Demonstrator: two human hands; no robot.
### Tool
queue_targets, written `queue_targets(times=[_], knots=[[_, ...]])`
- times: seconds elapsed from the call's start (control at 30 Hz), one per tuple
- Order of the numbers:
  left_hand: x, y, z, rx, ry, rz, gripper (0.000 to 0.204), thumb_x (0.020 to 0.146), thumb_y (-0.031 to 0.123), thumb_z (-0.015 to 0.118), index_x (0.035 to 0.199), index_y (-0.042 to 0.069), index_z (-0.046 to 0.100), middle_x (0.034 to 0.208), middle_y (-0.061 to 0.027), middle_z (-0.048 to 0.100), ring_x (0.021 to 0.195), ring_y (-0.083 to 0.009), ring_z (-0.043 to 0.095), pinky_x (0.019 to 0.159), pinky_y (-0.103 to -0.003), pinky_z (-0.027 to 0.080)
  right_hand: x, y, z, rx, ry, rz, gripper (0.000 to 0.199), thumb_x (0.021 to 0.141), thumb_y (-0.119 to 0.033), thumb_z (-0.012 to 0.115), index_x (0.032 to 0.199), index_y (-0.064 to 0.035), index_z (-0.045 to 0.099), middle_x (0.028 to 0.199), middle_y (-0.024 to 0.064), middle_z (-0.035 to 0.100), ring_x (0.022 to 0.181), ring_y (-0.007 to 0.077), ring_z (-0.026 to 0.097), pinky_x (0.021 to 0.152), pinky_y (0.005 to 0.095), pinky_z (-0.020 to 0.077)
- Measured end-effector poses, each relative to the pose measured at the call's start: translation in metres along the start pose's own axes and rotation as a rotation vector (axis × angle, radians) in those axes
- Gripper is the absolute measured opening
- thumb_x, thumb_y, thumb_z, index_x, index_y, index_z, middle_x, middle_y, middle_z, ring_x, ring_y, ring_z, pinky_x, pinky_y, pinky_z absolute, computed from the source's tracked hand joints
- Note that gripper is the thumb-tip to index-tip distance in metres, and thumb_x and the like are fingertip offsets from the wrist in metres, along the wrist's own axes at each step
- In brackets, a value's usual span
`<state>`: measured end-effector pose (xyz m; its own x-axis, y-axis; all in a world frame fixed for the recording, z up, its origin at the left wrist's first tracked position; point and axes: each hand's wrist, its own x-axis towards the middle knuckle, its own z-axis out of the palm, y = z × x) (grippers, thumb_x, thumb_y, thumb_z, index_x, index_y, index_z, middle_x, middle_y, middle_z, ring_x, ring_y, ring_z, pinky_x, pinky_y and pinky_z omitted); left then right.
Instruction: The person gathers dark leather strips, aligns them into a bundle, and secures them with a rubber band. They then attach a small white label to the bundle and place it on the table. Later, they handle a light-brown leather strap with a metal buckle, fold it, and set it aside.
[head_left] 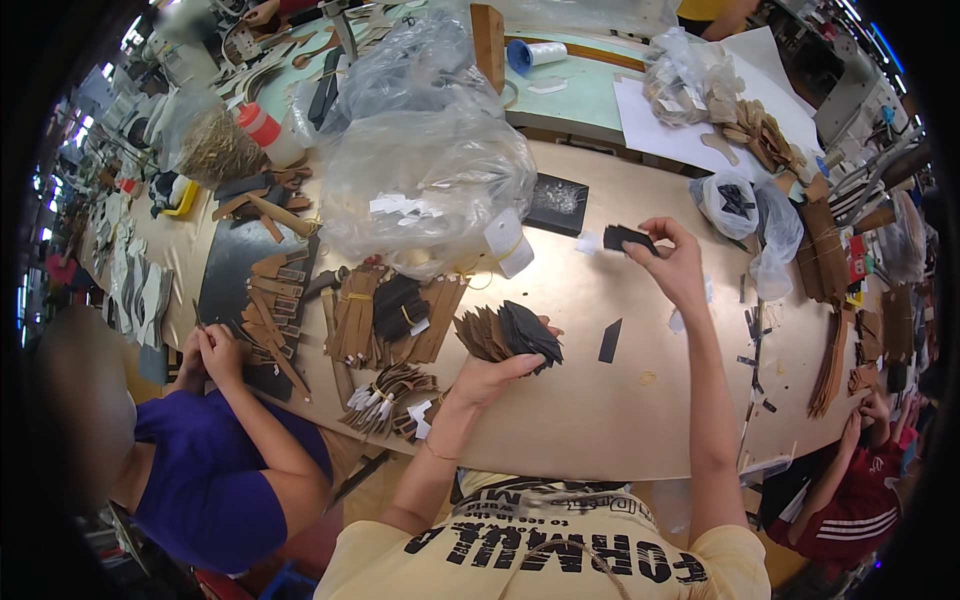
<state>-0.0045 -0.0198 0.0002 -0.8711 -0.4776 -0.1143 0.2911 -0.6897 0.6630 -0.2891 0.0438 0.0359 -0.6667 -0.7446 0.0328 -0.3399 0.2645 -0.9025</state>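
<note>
My left hand is closed round a fanned stack of flat leather pieces, brown on the left side and black on the right. Farther right, above the table, my right hand pinches a smaller bunch of black pieces between thumb and fingers. A small white paper tag lies right beside that bunch. Between my hands a single slanted black strip rests on the table, touched by neither hand.
Bundled brown straps lie left of my left hand. A large clear plastic bag and a black tray stand behind. Black scraps are strewn at right. Co-workers sit at both sides, one in a purple shirt.
</note>
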Motion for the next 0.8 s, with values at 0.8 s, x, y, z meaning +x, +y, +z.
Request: queue_targets(times=[0.8], knots=[[-0.018,-0.027,0.013,-0.322,-0.429,-0.413,0.060,0.072,0.007,0.077,0.126,-0.004,0.051,0.116,-0.0163,0.062,0.109,-0.0256,0.062,0.096,-0.036,0.049,-0.082,-0.079,-0.051,0.424,-1.226,-0.177,0.037,0.074,-0.006,0.080,0.108,-0.0002,0.066,0.099,0.0086,0.070,0.092,0.0168,0.067,0.085,0.0281,0.0506]])
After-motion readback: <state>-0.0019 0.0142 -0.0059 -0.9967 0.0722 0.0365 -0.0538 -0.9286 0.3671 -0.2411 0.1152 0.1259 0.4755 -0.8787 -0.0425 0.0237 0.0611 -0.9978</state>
